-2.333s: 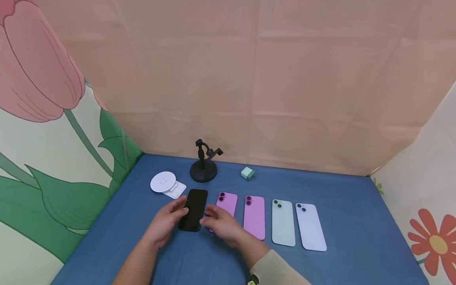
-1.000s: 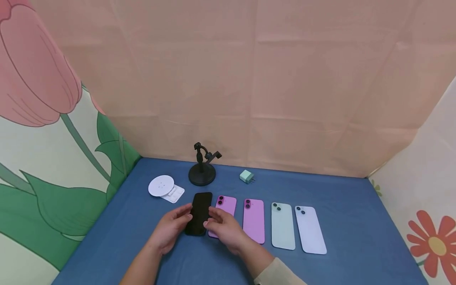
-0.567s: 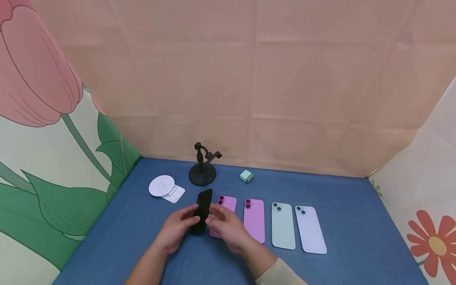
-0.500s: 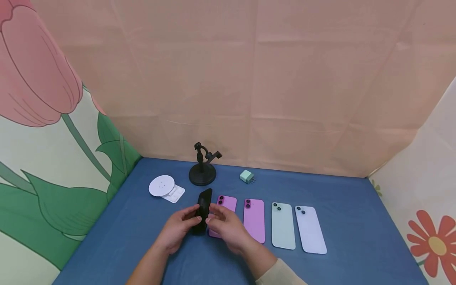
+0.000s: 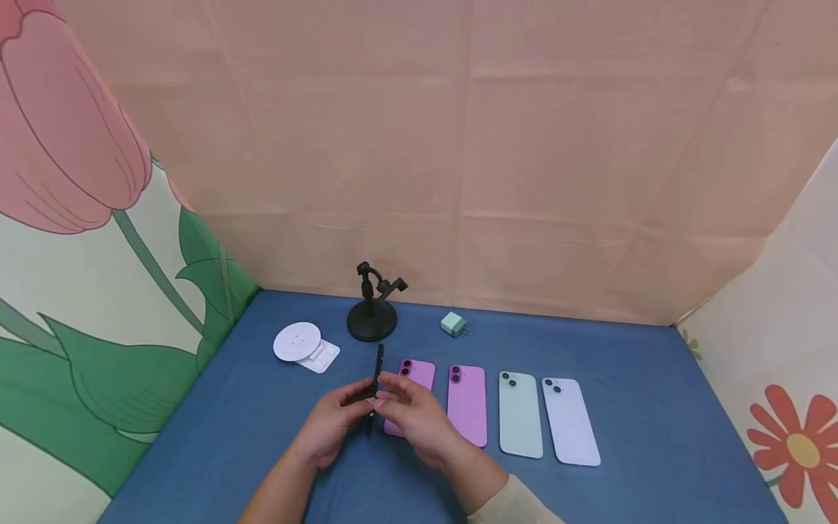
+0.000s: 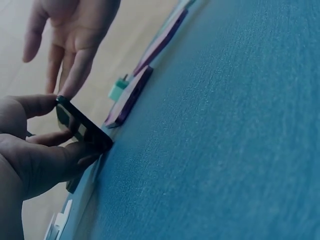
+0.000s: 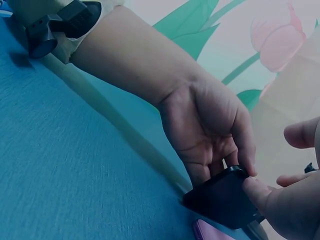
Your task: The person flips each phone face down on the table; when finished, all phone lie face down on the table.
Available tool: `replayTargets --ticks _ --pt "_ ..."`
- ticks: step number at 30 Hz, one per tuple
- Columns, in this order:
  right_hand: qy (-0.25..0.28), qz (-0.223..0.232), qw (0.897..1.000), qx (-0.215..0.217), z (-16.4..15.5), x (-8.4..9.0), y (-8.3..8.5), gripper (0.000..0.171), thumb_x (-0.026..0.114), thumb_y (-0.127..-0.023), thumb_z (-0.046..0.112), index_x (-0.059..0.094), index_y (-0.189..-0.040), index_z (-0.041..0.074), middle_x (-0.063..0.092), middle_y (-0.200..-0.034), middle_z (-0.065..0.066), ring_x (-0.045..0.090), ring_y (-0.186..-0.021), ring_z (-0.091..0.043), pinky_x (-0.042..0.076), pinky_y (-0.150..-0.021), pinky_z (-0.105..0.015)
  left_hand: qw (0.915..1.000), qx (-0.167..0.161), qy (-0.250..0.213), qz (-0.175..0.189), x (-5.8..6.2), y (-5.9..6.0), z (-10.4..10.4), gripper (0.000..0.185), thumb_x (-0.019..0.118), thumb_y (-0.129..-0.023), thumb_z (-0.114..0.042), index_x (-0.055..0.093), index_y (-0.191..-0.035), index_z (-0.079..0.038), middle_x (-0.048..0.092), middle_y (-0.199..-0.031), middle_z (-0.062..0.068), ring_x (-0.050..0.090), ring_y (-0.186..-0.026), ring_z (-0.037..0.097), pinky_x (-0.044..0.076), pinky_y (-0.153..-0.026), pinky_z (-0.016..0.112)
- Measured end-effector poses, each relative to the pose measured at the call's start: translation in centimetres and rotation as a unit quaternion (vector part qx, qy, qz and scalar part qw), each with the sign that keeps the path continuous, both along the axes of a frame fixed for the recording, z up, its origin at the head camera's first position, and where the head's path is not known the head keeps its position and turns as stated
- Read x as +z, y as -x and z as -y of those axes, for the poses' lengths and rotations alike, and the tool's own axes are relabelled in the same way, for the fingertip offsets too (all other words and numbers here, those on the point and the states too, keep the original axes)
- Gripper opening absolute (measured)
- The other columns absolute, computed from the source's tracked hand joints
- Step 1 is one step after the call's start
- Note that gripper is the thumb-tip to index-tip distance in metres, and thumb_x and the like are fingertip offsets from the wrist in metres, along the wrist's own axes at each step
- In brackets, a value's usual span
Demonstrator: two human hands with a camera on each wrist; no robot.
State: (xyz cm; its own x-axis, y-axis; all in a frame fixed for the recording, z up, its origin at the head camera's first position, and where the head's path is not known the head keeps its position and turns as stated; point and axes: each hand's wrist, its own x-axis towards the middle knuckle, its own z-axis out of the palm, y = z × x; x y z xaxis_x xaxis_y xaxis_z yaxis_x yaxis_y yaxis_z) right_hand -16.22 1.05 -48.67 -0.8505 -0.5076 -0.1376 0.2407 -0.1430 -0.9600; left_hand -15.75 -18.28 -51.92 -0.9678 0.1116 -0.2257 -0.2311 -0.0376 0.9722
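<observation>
A black smartphone (image 5: 377, 367) stands turned up on its long edge, seen nearly edge-on in the head view. My left hand (image 5: 330, 422) grips it between thumb and fingers; in the right wrist view the thumb lies at its top edge, with fingers at the lower side. Whether the lower edge touches the cloth cannot be told. My right hand (image 5: 419, 418) has its fingers loosely extended, fingertips at the upper edge of the black smartphone (image 7: 222, 197). Just right of it lies a pink smartphone (image 5: 419, 372), back up, partly hidden by the right hand.
Further right lie another pink smartphone (image 5: 467, 407), a pale green one (image 5: 520, 415) and a pale lavender one (image 5: 572, 422). Behind stand a black stand (image 5: 371, 320) and a mint plug charger (image 5: 453, 324). A white disc (image 5: 296, 340) overlaps a white plate (image 5: 321, 358) at left.
The black smartphone has gone from lying face-on to the camera to upright on its long edge. My left hand has shifted right with it, and both hands are closer together.
</observation>
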Motion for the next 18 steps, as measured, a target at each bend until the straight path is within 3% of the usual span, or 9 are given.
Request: replayTargets --ticks 4,10,18 --pt "-0.004 0.000 1.000 0.003 0.1 0.0 0.0 0.056 0.063 -0.103 0.016 0.045 -0.154 0.000 0.048 -0.156 -0.016 0.049 -0.140 -0.034 0.041 -0.116 -0.050 0.9999 -0.009 -0.007 0.005 0.1 -0.2 0.3 0.060 0.064 -0.101 -0.010 0.041 -0.152 0.010 0.045 -0.156 0.027 0.047 -0.140 0.031 0.040 -0.115 0.049" --pt "-0.005 0.000 1.000 0.011 0.3 -0.1 -0.1 0.057 0.064 -0.102 0.016 0.046 -0.153 0.000 0.050 -0.154 -0.016 0.051 -0.140 -0.033 0.041 -0.115 -0.051 0.9999 -0.010 0.005 0.000 0.5 -0.3 1.2 0.059 0.063 -0.101 -0.010 0.042 -0.153 0.008 0.047 -0.154 0.028 0.055 -0.134 0.032 0.049 -0.108 0.046" --pt "-0.013 0.003 1.000 0.011 0.4 -0.8 0.0 0.058 0.063 -0.102 0.015 0.043 -0.154 -0.003 0.048 -0.156 -0.019 0.049 -0.141 -0.035 0.040 -0.115 -0.054 0.9981 0.033 0.052 0.000 1.0 -0.5 1.7 0.051 0.068 -0.098 -0.009 0.055 -0.147 0.001 0.056 -0.147 0.024 0.068 -0.115 0.030 0.058 -0.093 0.048"
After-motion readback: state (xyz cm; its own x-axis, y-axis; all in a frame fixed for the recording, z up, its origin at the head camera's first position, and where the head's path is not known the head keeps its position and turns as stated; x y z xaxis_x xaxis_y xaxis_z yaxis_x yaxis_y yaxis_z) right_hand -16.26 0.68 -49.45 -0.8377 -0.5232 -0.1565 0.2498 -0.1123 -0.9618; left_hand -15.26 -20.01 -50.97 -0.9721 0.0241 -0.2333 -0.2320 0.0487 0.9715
